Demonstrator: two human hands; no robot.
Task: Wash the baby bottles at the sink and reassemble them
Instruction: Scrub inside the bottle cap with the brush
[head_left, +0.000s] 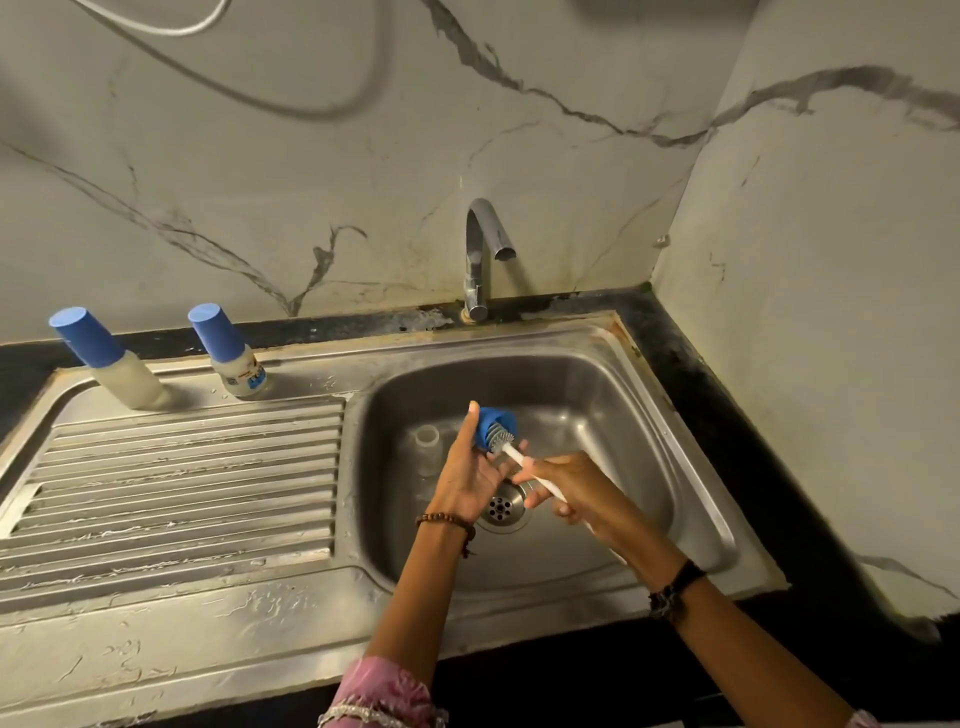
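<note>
Presently, all places are given relative to the sink basin.

Item: blue bottle cap, over the basin's middle, above the drain. Held in the left hand, thumb up along its far side and fingers curled under it; open end faces right.

Item: bottle brush, white handle, grey bristle head pushed into the cap's mouth. Grasped by the right hand, fingers wrapped around the handle, just right of the drain.

Item: clear bottle body, uncapped, standing on the basin floor, left of the drain and just beside the left hand. Whether it touches the hand cannot be told.

Item: two capped bottles, standing left of the basin at the back edge of the ribbed draining board. The nearer bottle carries a printed label; the farther bottle is milky white. Both wear blue caps.

Item: chrome tap, behind the basin at its back rim, spout bent over the bowl. No water stream is visible.

Item: beaded bracelet on the left wrist; dark band on the right wrist.
</note>
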